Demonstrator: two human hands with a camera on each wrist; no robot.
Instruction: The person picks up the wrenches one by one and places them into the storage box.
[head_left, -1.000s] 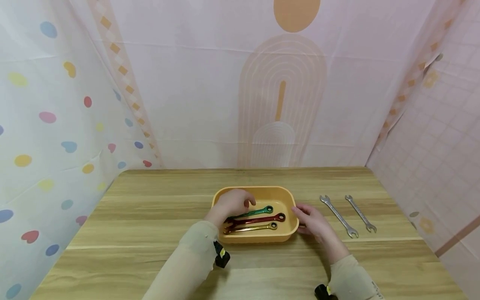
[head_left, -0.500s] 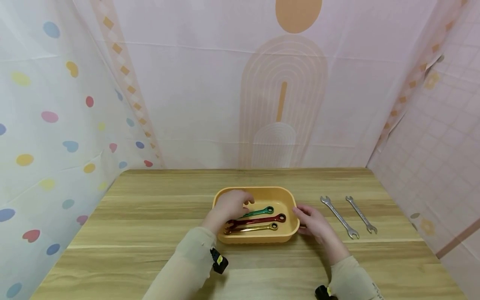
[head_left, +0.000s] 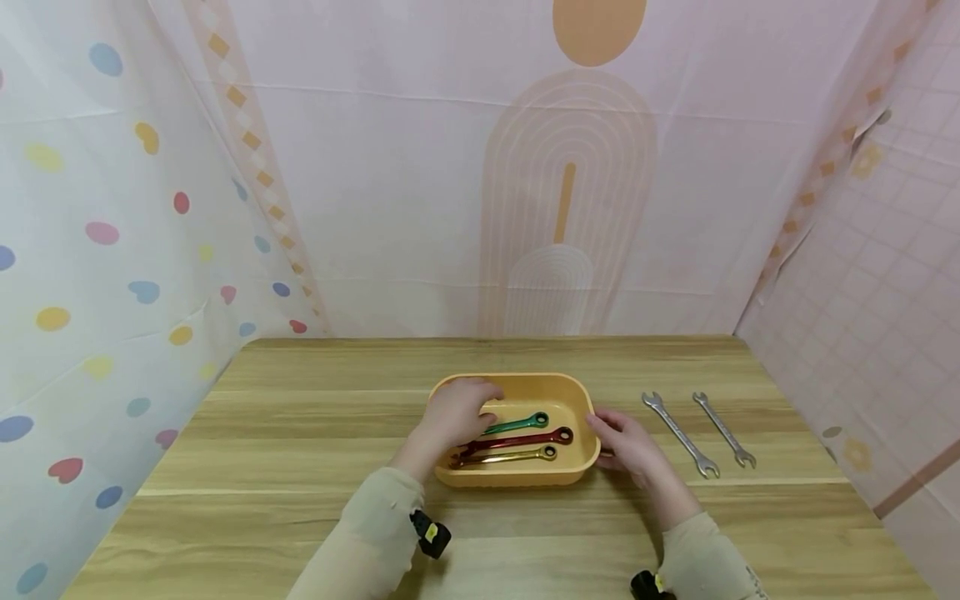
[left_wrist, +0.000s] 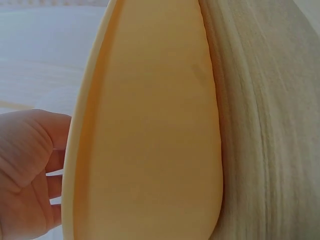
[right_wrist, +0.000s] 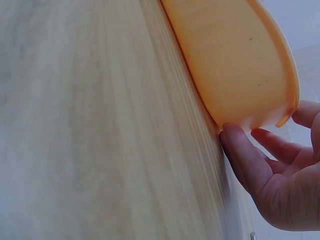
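Note:
A yellow plastic tray (head_left: pixel 517 479) stands on the table, holding a green ratchet wrench (head_left: pixel 517 426), a red ratchet wrench (head_left: pixel 517 441) and a gold ratchet wrench (head_left: pixel 510 457) lying roughly parallel. My left hand (head_left: pixel 452 414) reaches over the tray's left end, fingers loosely bent above the green wrench, whose left part it hides. Nothing shows between those fingers. At the opposite end my right hand (head_left: pixel 626 443) holds the tray, thumb at the rim and fingertips (right_wrist: pixel 232 131) against the outer wall. The left wrist view shows the tray's outer side with the left hand (left_wrist: pixel 25 170) behind its rim.
Two silver open-end wrenches, a longer one (head_left: pixel 681 436) and a shorter one (head_left: pixel 724 429), lie on the wooden table (head_left: pixel 315 400) to the right of the tray. Patterned cloth (head_left: pixel 375 192) hangs behind the table and along both sides.
My left hand has drawn slightly left and back from the green wrench, uncovering its right part while its fingers loosen. The right hand and tray stay nearly where they were.

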